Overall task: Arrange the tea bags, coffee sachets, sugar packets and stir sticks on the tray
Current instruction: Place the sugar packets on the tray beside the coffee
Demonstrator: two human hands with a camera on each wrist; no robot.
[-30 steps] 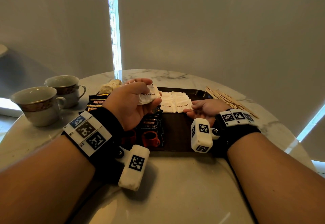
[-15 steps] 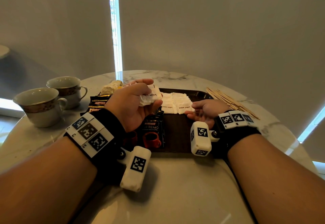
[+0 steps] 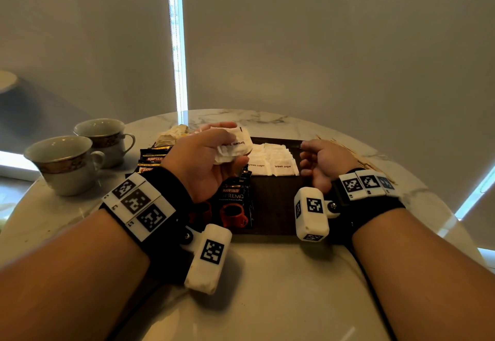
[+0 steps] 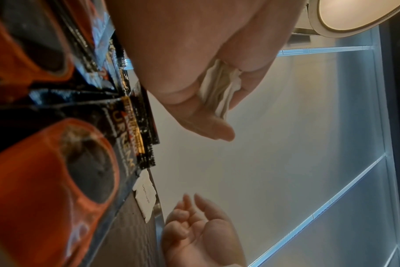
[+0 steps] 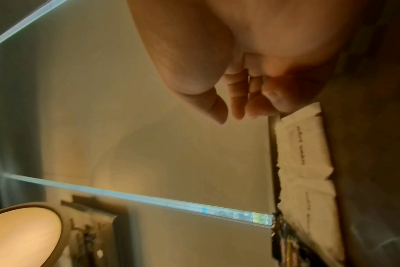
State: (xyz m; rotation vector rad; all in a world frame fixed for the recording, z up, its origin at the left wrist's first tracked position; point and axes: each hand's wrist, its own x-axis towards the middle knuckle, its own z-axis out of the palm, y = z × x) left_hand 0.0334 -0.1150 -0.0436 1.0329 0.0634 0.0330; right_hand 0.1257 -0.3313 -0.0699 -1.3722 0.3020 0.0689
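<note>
My left hand (image 3: 214,164) grips a crumpled bunch of white sugar packets (image 3: 234,145) above the left part of the dark brown tray (image 3: 273,207); the left wrist view shows their edges (image 4: 217,90) pinched between thumb and fingers. More sugar packets (image 3: 276,162) lie in rows at the tray's far side. My right hand (image 3: 318,158) hovers just right of those rows, fingers loosely curled and empty (image 5: 235,106). Black coffee sachets (image 3: 235,201) lie on the tray under my left hand. Tea bags (image 3: 172,134) and stir sticks (image 3: 375,165) lie on the table.
Two cups (image 3: 67,164) (image 3: 104,137) stand at the table's left. More coffee sachets (image 3: 152,158) lie on the marble table (image 3: 267,287) left of the tray. A wall with a bright window gap stands behind the table.
My right hand has drawn back to the right, away from the laid sugar packets, and its fingers have curled in. My left hand has kept hold of its bunch, nearly still.
</note>
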